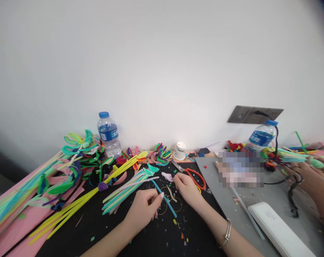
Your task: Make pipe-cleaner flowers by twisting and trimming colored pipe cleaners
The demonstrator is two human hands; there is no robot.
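My left hand (pixel 143 208) is closed, thumb against the fingers; whatever they hold, if anything, cannot be made out. A blue pipe cleaner (pixel 170 207) runs close by its thumb. My right hand (pixel 187 189) is also closed, its fingertips beside a pale lavender fuzzy piece (pixel 167 176); a grip on it cannot be confirmed. Beyond that hand lie scissors (pixel 195 178) with orange-red handles. A bundle of pastel pipe cleaners (pixel 121 196) rests left of my left hand, and longer yellow pipe cleaners (pixel 79 207) lie farther left.
Pipe-cleaner flowers (pixel 76 167) crowd the left side near a water bottle (pixel 108 135). A paper cup (pixel 179 151) stands by the wall. At right are a second bottle (pixel 261 137), a white case (pixel 279 228) and another person's hand (pixel 312 178). Scraps litter the black mat (pixel 199 232).
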